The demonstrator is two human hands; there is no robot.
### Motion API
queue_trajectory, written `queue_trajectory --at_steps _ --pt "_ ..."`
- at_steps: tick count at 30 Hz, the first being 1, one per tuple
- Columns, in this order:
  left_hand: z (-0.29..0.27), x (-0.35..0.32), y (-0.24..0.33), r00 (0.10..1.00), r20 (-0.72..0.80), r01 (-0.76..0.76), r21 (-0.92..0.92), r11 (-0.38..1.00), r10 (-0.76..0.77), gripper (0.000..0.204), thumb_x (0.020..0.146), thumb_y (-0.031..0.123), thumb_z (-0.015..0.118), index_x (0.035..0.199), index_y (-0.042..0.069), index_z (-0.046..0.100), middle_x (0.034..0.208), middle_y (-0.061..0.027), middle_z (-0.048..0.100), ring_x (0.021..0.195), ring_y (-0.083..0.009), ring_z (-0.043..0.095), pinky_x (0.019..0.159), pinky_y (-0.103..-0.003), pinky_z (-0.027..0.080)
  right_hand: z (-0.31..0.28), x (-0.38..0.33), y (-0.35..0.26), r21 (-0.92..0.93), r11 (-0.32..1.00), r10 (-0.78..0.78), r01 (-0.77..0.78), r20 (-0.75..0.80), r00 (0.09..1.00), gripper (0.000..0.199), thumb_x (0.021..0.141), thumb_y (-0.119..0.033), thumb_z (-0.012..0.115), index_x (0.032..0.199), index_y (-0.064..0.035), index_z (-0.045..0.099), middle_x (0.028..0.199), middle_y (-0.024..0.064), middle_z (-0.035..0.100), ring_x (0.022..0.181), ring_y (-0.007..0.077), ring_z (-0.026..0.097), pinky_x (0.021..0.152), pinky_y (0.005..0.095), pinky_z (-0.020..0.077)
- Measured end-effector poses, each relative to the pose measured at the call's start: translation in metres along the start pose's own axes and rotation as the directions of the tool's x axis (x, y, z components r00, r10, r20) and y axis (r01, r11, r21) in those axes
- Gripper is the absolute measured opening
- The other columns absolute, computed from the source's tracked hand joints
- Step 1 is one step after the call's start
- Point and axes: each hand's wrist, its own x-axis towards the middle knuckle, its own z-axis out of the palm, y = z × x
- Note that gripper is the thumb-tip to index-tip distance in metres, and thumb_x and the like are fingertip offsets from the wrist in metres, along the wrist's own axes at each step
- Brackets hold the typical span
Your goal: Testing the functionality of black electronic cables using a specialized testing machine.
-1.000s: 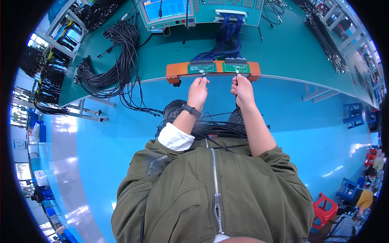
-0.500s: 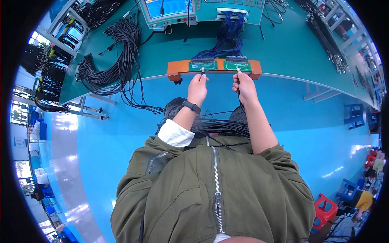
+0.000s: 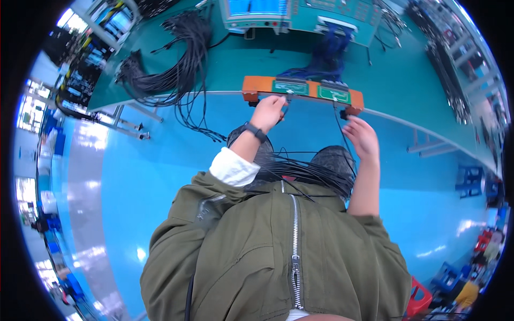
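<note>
An orange test block [image 3: 250, 85] with two green circuit boards sits along the front edge of the bench. My left hand [image 3: 269, 114] pinches the end of a black cable right below the left board [image 3: 290, 87]. From the right board [image 3: 333, 93], another black cable [image 3: 341, 125] hangs down toward my lap. My right hand [image 3: 364, 138] is apart from that cable, to its right, with its fingers loosely spread, slightly blurred and holding nothing visible. A bundle of black cables [image 3: 308, 172] lies across my thighs.
A test instrument with a screen [image 3: 257, 8] stands at the back, joined to the boards by blue ribbon wires [image 3: 325, 56]. Heaped black cables [image 3: 184, 64] hang over the bench's left edge; more cables [image 3: 444, 64] lie far right. A red stool [image 3: 418, 297] stands lower right.
My right hand has let go of the cable at the right board and moved right and down. My left hand stays by the left board. The whole view has shifted and tilted.
</note>
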Motion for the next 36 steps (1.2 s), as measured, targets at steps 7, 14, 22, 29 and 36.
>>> queue_trajectory --at_steps 7,14,22,29,36 --pt "-0.219 -0.079 -0.122 0.914 -0.400 0.370 0.891 0.263 0.072 0.027 0.077 0.006 0.045 0.095 0.000 0.064 0.095 -0.0209 0.063 0.081 -0.0386 0.059 0.075 -0.041 0.048 -0.203 -0.082 0.030 -0.141 0.949 -0.285 0.281 -0.766 0.577 0.026 0.084 0.001 0.053 0.110 0.0070 0.052 0.096 0.0194 0.058 0.086 0.0228 0.059 0.079 0.0280 0.0525" --pt "-0.237 -0.073 -0.174 0.828 -0.437 0.450 0.148 0.881 -0.350 0.044 0.086 0.049 0.052 0.089 0.006 0.063 0.082 -0.0123 0.063 0.070 -0.0198 0.057 0.062 -0.029 0.044 -0.217 -0.053 0.023 -0.706 0.702 -0.441 -0.099 -0.539 0.718 0.029 0.085 -0.019 0.053 0.107 0.0002 0.057 0.095 0.0169 0.061 0.086 0.0268 0.060 0.078 0.0331 0.0495" --pt "-0.159 0.021 -0.096 0.972 -0.053 -0.006 -0.980 0.200 -0.231 0.032 0.092 0.038 0.048 0.074 0.012 0.050 0.055 0.0036 0.041 0.044 -0.0085 0.033 0.040 -0.022 0.026 -0.151 -0.056 -0.024 -0.881 0.330 -0.357 -0.339 -0.449 0.819 0.032 0.087 -0.031 0.054 0.106 -0.0062 0.060 0.095 0.0104 0.064 0.083 0.0233 0.060 0.075 0.0330 0.0476" --pt "-0.153 0.024 -0.097 0.985 -0.080 -0.092 -0.993 -0.073 -0.155 0.023 0.089 0.024 0.048 0.070 0.012 0.048 0.053 0.0047 0.040 0.043 -0.0090 0.033 0.041 -0.024 0.026 -0.097 -0.070 -0.041 -0.783 0.617 -0.366 -0.079 -0.375 0.852 0.026 0.089 -0.025 0.053 0.103 -0.0043 0.060 0.087 0.0061 0.063 0.073 0.0138 0.058 0.066 0.0251 0.0457" --pt "-0.128 -0.003 -0.051 0.991 -0.121 -0.131 -0.967 -0.219 -0.059 0.022 0.084 0.017 0.045 0.062 0.013 0.047 0.050 0.0040 0.041 0.042 -0.0096 0.034 0.042 -0.024 0.027 -0.053 -0.075 -0.054 -0.422 0.839 -0.487 0.344 -0.299 0.821 0.019 0.090 -0.017 0.053 0.097 -0.0012 0.061 0.084 0.0074 0.062 0.070 0.0122 0.056 0.063 0.0213 0.0443"
